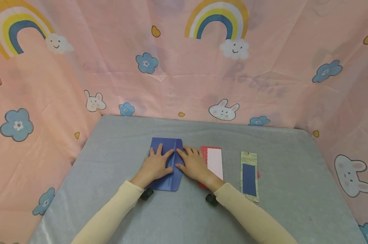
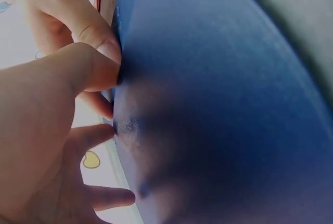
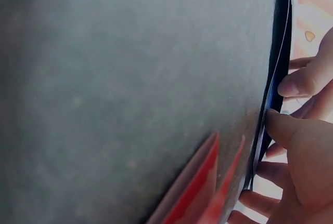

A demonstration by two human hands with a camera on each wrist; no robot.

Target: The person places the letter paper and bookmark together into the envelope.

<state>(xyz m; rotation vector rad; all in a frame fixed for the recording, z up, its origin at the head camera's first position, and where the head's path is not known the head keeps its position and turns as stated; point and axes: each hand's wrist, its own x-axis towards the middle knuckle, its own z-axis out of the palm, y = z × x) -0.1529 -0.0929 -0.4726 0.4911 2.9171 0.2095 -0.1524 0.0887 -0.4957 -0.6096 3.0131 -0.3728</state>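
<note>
Nearest: two cream fabric sleeves [image 1: 113, 211], reaching in from the lower edge.

Backdrop: pink cloth curtain [image 1: 184, 81], printed with rainbows, rabbits and blue flowers.

Surface [image 1: 184, 217]: covered in grey cloth.

Piece in work: flat blue folder or envelope, apparently card [image 1: 177, 178], a long flap down its right side; lies left of centre, beneath the fingers.

Hands, two, near each other, neither clamped on anything. Left hand [image 1: 154, 166]: fingers spread across the blue body. Right hand [image 1: 196, 166]: fingers extended, thumb and forefinger on the flap.

Red piece with white scalloped panel [image 1: 215, 161], just right of the blue one, partly covered by the right wrist.

Narrow green patterned card with dark blue panel [image 1: 249, 179], farther right.

Step, as judged: pressing the flap down along its line. Next move, as judged: calls for even fingertip pressure along the flap's length, without the blue sheet skewing.
</note>
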